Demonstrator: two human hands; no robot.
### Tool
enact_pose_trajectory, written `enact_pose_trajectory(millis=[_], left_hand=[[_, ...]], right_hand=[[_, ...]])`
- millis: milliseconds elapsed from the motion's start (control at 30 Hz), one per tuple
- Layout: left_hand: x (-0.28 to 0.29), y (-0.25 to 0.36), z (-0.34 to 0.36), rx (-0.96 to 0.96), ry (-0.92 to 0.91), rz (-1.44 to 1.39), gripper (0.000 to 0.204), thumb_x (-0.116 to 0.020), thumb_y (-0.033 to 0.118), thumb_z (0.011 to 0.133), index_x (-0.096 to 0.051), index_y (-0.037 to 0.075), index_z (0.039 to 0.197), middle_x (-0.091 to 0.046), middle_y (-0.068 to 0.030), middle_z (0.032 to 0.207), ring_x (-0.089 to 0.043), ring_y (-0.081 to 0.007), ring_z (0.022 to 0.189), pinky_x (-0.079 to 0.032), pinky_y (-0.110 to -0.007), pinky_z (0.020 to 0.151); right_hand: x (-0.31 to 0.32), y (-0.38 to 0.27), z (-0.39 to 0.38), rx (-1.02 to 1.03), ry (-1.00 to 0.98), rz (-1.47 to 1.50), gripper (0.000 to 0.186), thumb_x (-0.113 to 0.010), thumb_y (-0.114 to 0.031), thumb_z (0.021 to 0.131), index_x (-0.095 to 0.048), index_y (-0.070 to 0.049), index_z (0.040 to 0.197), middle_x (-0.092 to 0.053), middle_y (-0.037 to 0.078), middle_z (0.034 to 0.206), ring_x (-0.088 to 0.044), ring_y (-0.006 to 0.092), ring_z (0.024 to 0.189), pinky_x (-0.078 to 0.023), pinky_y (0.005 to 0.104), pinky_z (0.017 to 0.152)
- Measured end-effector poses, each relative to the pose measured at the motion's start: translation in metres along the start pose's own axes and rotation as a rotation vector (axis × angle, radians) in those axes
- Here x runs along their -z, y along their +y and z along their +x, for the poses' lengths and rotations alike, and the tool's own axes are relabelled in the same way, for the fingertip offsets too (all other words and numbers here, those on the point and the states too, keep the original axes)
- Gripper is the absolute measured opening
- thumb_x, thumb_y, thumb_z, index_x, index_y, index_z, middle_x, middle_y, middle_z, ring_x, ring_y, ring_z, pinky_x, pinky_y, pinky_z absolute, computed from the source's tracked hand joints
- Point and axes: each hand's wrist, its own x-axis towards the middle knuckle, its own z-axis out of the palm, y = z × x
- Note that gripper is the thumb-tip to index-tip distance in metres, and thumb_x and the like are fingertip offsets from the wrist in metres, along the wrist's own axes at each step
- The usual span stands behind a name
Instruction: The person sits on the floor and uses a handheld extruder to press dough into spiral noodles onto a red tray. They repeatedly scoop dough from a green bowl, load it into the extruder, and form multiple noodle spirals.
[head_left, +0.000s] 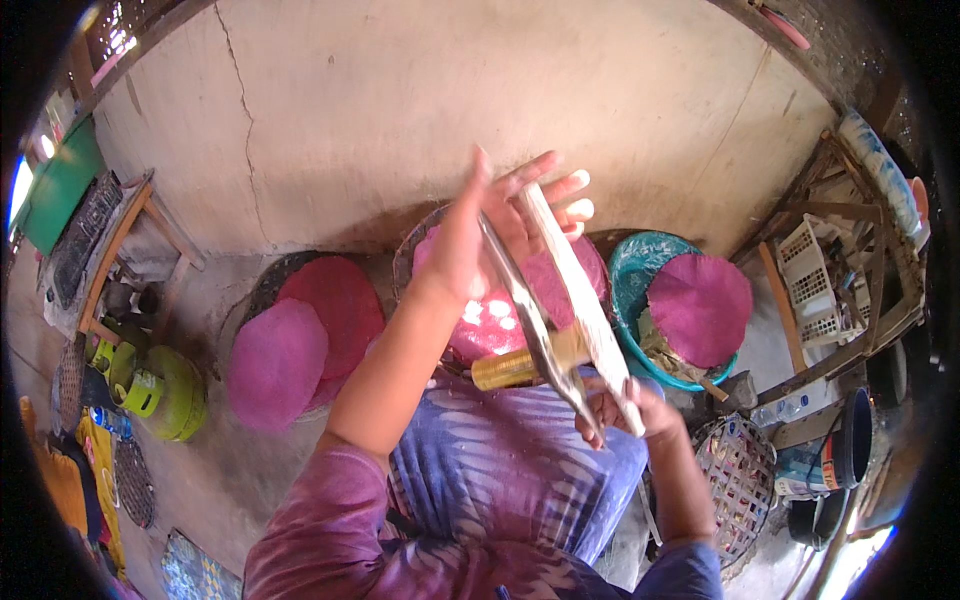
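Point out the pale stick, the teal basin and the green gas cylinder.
Pale stick (577, 288), head view: middle of its length.
Teal basin (630, 274), head view: inner wall.
Green gas cylinder (182, 394), head view: rounded body.

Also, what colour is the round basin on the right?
The round basin is turquoise, with whitish smears inside; it shows best in the head view.

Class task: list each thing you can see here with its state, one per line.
Left hand: open, fingers spread
Pale strip: slanted
Right hand: closed around the strip's lower end
Dark bar: slanted beside the strip
Golden cylinder: partly behind the bar
Teal basin: holding a magenta disc
Gas cylinder: upright
Wall: cracked
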Motion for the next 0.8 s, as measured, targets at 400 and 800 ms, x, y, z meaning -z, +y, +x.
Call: enact_pose_trajectory(millis=[400,800], left_hand=[[0.125,-0.014,-0.003,-0.288,0.37,-0.47,0.047,-0.042,0.058,0.091,-0.048,0.014,0.074,-0.046,-0.0001,0.064,-0.048,-0.0185,0.063,-0.042,-0.037,0.071],[0.097,0.006,0.008,-0.291,0.493,-0.418,0.05,-0.036,0.058,0.093,-0.043,0.015,0.068,-0.04,0.0011,0.058,-0.042,-0.0168,0.055,-0.039,-0.036,0.064]], right_hand=[[0.001,-0.091,0.065,-0.372,0.274,-0.654,0.064,-0.031,-0.059,0.097,-0.057,-0.002,0.109,-0.063,0.013,0.081,-0.062,0.0202,0.067,-0.051,0.0317,0.058],[-0.044,-0.119,0.064,-0.357,0.437,-0.762,0.054,-0.039,-0.052,0.097,-0.059,-0.002,0.091,-0.059,0.007,0.067,-0.057,0.0153,0.054,-0.045,0.028,0.047]])
